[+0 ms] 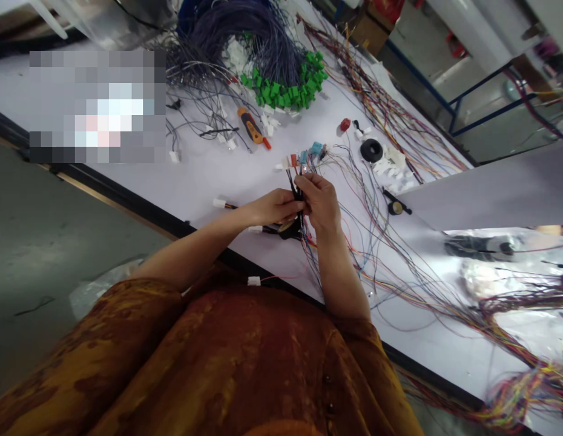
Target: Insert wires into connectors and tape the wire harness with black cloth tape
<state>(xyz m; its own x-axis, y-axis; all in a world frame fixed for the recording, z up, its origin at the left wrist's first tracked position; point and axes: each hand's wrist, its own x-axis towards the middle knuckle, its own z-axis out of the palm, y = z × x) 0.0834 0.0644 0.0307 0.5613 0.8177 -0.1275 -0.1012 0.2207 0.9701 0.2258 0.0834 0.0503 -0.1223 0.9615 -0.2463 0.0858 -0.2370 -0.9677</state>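
Near the front edge of the white table, my left hand (280, 206) is closed on a black-wrapped wire bundle (298, 195). My right hand (318, 197) pinches the same bundle just beside it, thumb and fingers pressed together. Beyond my fingers the bundle's ends carry small plugs, among them a red connector (294, 160) and a blue connector (316, 147). A dark tape roll (288, 229) lies under my hands, partly hidden. White connectors (219, 203) on short dark wires stick out to the left of my left hand.
Purple wires with green connectors (288, 91) are heaped at the back. An orange-handled tool (250, 126) lies before them. A black tape roll (371, 150) and white connectors (390, 162) are at the right. Long loose wires (427, 297) run right across the table (172, 188).
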